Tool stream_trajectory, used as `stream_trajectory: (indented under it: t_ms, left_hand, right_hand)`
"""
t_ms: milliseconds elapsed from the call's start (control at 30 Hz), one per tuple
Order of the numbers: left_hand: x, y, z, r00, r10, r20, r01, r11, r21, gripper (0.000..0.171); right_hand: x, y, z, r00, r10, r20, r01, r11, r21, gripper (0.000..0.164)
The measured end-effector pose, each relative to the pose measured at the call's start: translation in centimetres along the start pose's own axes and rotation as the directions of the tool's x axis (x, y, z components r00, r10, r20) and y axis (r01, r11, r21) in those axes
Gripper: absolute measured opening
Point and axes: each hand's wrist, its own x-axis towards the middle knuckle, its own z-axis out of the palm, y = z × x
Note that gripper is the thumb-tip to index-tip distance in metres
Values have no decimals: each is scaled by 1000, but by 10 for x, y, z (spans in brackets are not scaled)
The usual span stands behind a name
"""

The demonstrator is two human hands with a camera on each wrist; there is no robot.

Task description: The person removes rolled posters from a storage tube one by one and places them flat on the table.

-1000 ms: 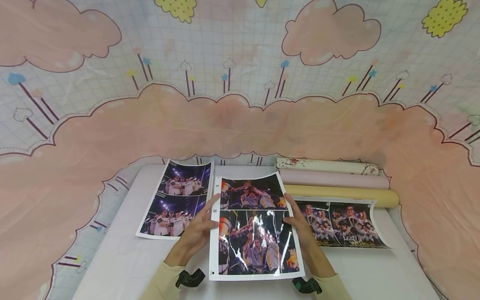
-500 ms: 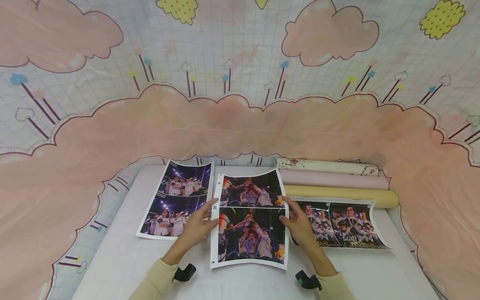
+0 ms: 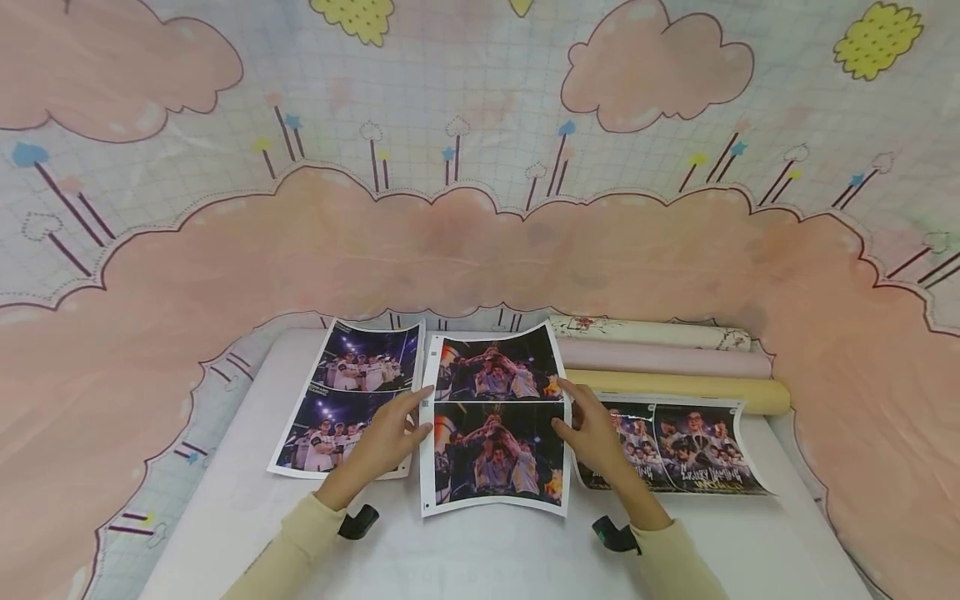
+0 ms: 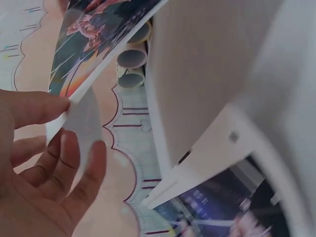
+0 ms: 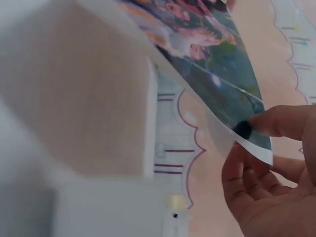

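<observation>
Between my two hands a glossy photo print (image 3: 498,454) with two pictures, one above the other, is held over the middle of the table. My left hand (image 3: 386,437) pinches its left margin, thumb on the printed face and fingers behind, as the left wrist view shows. The right hand (image 3: 594,425) pinches the opposite edge the same way. The sheet bows slightly between them. Left of it lies another print (image 3: 341,396) of a group in white shirts, partly behind my left hand. To the right is a dark poster print (image 3: 697,450) with curling edges, partly behind my right hand.
Three rolls lie at the back right of the white table (image 3: 480,558): a flowered roll (image 3: 645,333), a pink roll (image 3: 667,358) and a yellow roll (image 3: 690,390). A cloud-patterned cloth (image 3: 450,242) hangs behind the table.
Both hands have carried the held photo print away from me, toward the back of the table. Its bright glare has gone, and its lower edge now bows. The other prints have stayed put.
</observation>
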Motion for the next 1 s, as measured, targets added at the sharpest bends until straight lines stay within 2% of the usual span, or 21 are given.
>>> stream_trajectory:
  t_ms: [133, 300, 433, 667, 800, 1000]
  left_hand:
    - [9, -1, -8, 998, -22, 59, 14, 990, 137, 60]
    - [19, -6, -12, 987, -77, 143, 38, 965, 259, 61]
    - [28, -12, -14, 985, -71, 160, 22, 957, 289, 61]
    - [41, -23, -14, 979, -72, 188, 2, 937, 348, 60]
    - [45, -30, -12, 979, -53, 196, -21, 935, 355, 59]
    - [52, -39, -5, 985, -11, 170, -53, 929, 366, 57]
  right_hand:
    - [10, -1, -5, 996, -5, 86, 15, 994, -112, 67]
    - [21, 0, -8, 972, 45, 231, 2, 980, -200, 73]
    - [32, 2, -7, 964, 27, 265, 48, 961, -272, 73]
    - [50, 7, -7, 941, -31, 336, 170, 904, -393, 70]
    - [58, 8, -6, 933, -12, 359, 181, 879, -442, 68]
    - [65, 8, -3, 931, 48, 361, 142, 865, -481, 67]
